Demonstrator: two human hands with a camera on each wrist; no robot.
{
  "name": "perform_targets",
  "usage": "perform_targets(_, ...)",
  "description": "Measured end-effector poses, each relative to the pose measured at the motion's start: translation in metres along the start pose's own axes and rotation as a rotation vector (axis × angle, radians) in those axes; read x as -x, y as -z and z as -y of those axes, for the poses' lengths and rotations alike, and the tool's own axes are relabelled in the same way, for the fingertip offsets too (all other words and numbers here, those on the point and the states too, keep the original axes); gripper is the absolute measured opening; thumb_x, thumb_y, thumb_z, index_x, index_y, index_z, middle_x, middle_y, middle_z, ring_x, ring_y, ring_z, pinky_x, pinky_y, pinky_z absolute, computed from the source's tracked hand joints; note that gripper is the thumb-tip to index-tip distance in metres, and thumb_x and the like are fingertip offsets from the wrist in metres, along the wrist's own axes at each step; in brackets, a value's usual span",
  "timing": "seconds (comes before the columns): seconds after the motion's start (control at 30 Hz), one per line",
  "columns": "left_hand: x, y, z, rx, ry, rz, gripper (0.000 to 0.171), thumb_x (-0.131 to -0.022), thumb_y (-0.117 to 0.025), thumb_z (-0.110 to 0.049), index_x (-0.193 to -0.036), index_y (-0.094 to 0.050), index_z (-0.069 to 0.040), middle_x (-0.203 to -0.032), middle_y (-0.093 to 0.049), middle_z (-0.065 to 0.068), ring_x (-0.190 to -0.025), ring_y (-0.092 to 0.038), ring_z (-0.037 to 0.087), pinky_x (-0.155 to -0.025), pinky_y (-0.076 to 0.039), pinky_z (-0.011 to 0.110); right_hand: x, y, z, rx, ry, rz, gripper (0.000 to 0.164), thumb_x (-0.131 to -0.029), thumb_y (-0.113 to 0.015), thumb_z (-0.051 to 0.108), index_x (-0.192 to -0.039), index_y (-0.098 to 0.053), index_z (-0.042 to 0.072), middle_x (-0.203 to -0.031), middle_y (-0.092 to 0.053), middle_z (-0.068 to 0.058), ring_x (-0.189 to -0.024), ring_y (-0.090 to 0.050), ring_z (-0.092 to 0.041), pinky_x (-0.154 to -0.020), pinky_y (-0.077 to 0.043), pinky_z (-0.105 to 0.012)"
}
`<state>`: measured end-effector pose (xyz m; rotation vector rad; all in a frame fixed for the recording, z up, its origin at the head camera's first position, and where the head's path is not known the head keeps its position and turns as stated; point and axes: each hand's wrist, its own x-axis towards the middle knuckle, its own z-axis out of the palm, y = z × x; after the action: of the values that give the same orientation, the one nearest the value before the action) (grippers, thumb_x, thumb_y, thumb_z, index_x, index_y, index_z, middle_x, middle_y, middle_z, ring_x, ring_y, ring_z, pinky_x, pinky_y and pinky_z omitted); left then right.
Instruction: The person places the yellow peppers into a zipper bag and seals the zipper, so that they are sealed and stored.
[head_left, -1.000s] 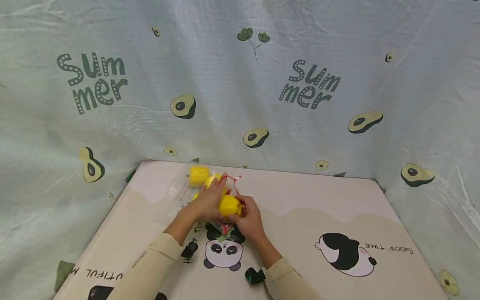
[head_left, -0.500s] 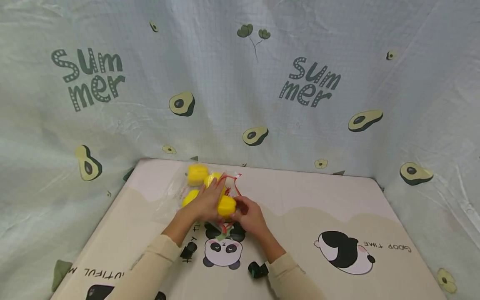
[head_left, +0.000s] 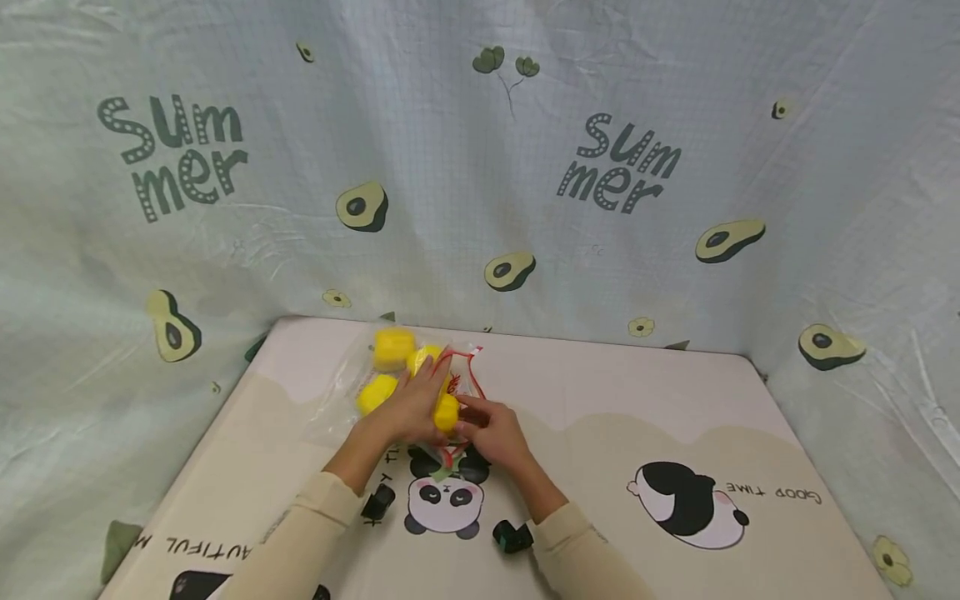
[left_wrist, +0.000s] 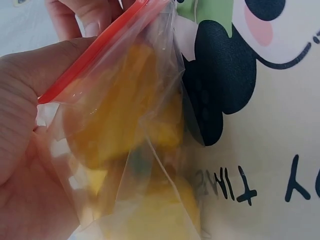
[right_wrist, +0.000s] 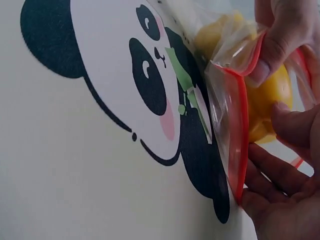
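A clear zip bag (head_left: 341,408) with a red-edged mouth lies toward the back left of the table, with several yellow bell peppers (head_left: 394,348) inside. My left hand (head_left: 412,408) grips the bag near its mouth; in the left wrist view, its thumb (left_wrist: 30,100) lies along the red zip edge (left_wrist: 90,62). At the opening, my right hand (head_left: 495,433) holds another bell pepper (right_wrist: 270,95) between thumb and fingers. That pepper is mostly within the red rim (right_wrist: 241,135), and the left hand partly hides it in the head view.
A small black device (head_left: 378,502) sits by the left forearm, and another black device (head_left: 512,537) by the right. The table mat (head_left: 600,467) bears panda prints. A curtain (head_left: 435,150) with avocado prints hangs behind the table's back edge.
The right hand's bell pepper has moved left, deeper into the bag's mouth. A pepper in the bag has shifted left and shows more. The left hand has stayed nearly still.
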<state>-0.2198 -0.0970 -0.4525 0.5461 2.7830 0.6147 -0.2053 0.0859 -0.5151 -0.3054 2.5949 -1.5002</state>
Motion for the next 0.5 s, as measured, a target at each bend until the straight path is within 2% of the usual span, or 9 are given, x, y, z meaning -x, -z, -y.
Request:
perform_targets(0.2, 0.0001, -0.0017, 0.0017, 0.022, -0.005, -0.011, 0.125, -0.075, -0.093, -0.023, -0.168, -0.010, -0.006, -0.177, -0.013, 0.012, -0.165, -0.008, 0.037, -0.132, -0.005, 0.062, -0.0011, -0.0039, 0.0051, 0.057, -0.021, -0.010, 0.046, -0.092, -0.080, 0.030, -0.136, -0.071, 0.016, -0.117, -0.078, -0.011, -0.106, -0.073, -0.026, -0.095, -0.062, -0.043)
perform_targets(0.5, 0.0003, -0.0050, 0.0048, 0.027, -0.001, 0.000, 0.123, -0.074, -0.092, -0.024, -0.167, -0.013, -0.004, -0.176, -0.018, 0.015, -0.165, -0.007, 0.035, -0.133, -0.004, 0.061, -0.0039, -0.0089, 0.0093, 0.074, -0.065, -0.016, 0.044, -0.093, -0.079, 0.029, -0.135, -0.072, 0.017, -0.115, -0.079, -0.009, -0.104, -0.073, -0.024, -0.093, -0.063, -0.040)
